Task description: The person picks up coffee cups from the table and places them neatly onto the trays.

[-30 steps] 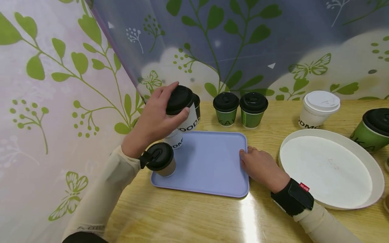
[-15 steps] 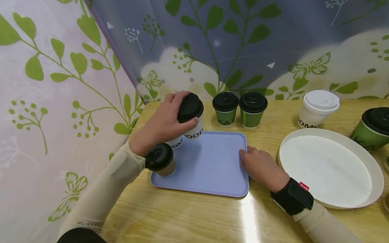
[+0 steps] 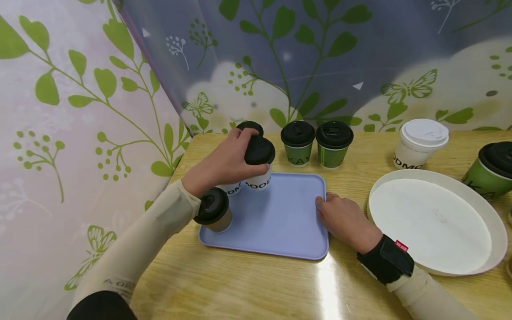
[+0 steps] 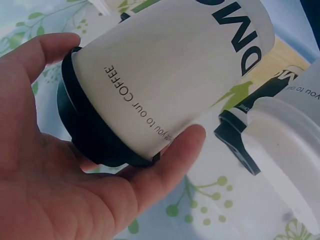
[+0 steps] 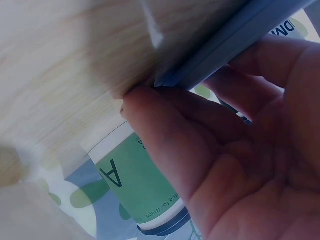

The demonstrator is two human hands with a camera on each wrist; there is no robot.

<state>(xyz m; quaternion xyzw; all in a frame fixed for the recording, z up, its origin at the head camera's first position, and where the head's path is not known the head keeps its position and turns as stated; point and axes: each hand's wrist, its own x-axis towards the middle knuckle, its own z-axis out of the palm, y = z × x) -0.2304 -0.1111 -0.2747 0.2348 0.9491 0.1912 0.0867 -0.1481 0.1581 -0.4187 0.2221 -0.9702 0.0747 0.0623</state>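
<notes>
In the head view, from my distant seat, I am seeing the person's left hand (image 3: 224, 164) gripping a white cup (image 3: 260, 153) by its black lid, over the far left part of the lilac tray (image 3: 280, 222); whether the base is touching, I cannot tell. The right hand (image 3: 344, 220) is pinching the tray's right rim. I am judging that the step in hand is placing this cup, and that the next move is calling for a level setting down, then loosening the fingers. I am counting one tray, one round dish (image 3: 428, 222) and at least eight cups: the gripped one, a brown cup (image 3: 214, 209), a partly hidden cup (image 3: 233, 189), a black-lidded cup (image 3: 252, 128) behind, three green cups (image 3: 298, 144) and a white-lidded cup (image 3: 422, 143).

In the left wrist view, fingers and thumb are curving round the lid, and another white cup (image 4: 285, 160) is showing beside.

In the right wrist view, the hand is holding the tray edge, and one green cup is showing behind
</notes>
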